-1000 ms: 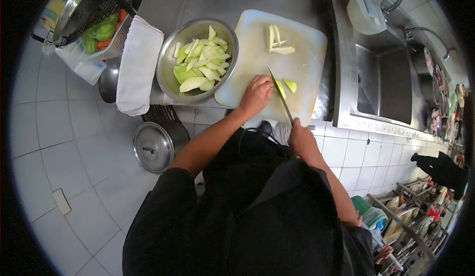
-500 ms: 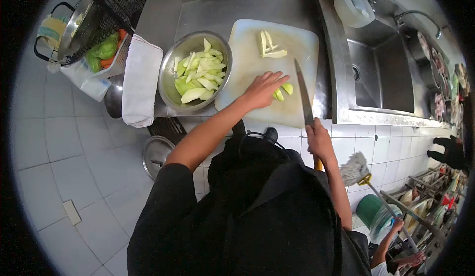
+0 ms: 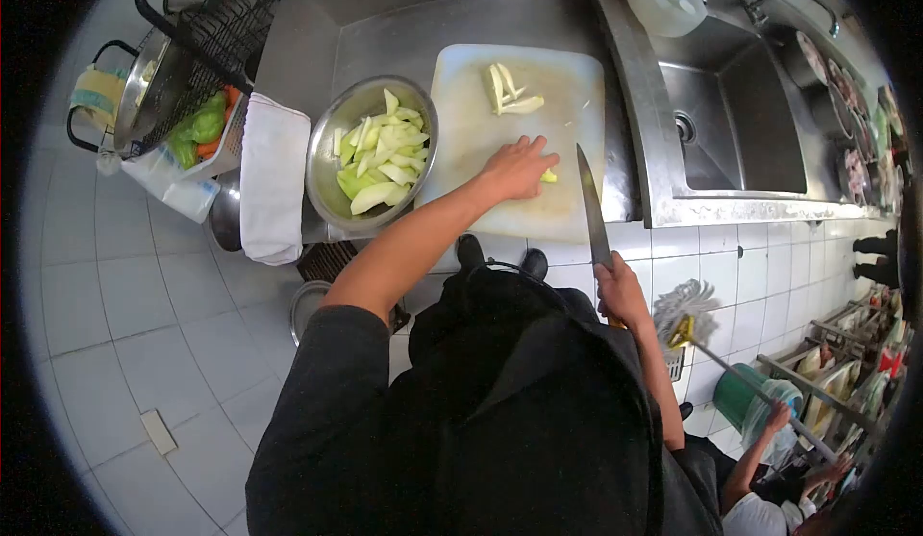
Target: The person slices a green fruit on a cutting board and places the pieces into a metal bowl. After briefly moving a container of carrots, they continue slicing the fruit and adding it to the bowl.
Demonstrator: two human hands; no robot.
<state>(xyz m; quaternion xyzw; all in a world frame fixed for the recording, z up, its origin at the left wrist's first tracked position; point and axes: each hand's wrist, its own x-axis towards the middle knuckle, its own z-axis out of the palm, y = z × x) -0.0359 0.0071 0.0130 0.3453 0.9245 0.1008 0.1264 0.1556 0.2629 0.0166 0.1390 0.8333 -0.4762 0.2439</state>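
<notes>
My left hand [image 3: 519,168] is curled down over pale green vegetable pieces [image 3: 549,175] on the white cutting board [image 3: 460,103]. Its fingers hide most of them; a small end shows beside the fingertips. In my right hand [image 3: 621,291] is the handle of a large kitchen knife [image 3: 593,211], its long blade pointing away from me over the board's right side. Several cut wedges [image 3: 522,105] lie farther up the board. To the left, a steel bowl [image 3: 321,166] holds many pale green cut pieces [image 3: 383,163].
A folded white cloth [image 3: 274,180] lies left of the bowl, beside a basket with green vegetables [image 3: 200,124] and carrots. On the right is a steel sink [image 3: 731,118]. Another person's hand [image 3: 777,416] grips a mop [image 3: 685,315] near a green bucket [image 3: 738,392].
My left hand has closed over the green pieces, which lay partly uncovered before. The knife stays in my right hand beside them. The other person's mop has shifted, and the view has moved slightly.
</notes>
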